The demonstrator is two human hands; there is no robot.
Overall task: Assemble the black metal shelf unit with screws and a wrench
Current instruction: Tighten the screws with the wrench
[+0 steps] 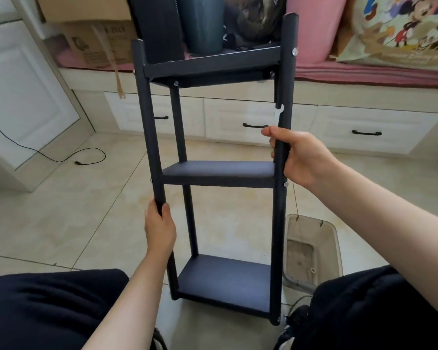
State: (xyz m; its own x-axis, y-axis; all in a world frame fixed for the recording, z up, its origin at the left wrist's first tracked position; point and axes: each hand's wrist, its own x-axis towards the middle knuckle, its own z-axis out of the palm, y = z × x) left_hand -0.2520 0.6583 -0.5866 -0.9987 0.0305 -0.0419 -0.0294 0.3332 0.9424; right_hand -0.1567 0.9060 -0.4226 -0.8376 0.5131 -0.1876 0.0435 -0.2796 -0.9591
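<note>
Black shelf unit (218, 173) stood upright on tiled floor (61, 198). Left hand (159, 227) grasped one post; right hand (299, 157) grasped the opposite post plus a white wrench (278, 114).

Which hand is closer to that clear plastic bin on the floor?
Right. The right hand grips the shelf's right post above the bin; the left hand grips the left post, across the shelf from it.
</note>
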